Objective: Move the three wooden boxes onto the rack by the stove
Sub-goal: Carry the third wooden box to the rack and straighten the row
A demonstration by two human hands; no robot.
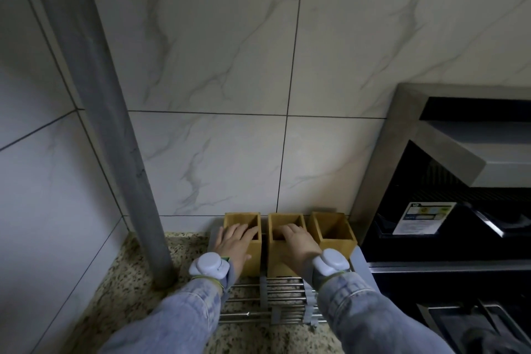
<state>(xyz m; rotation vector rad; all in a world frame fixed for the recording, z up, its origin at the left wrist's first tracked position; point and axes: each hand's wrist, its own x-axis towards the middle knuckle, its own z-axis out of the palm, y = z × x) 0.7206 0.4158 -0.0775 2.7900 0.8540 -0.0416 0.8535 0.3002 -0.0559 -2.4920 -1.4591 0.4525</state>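
Fingers of left hand point(233, 241) hook over the left box point(243, 234) rim; right hand point(297, 241) likewise grips the middle box point(283, 241). Both boxes and the right box point(333, 230) sit on the rack point(283, 296), stove point(448, 238) alongside. Placement looks done; release left.

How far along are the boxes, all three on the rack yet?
Done: all three stand in a row on the rack by the stove; the right box is untouched. In hand: left hand grips the left box, right hand the middle box, fingers over the rims. Left: probably just letting go.
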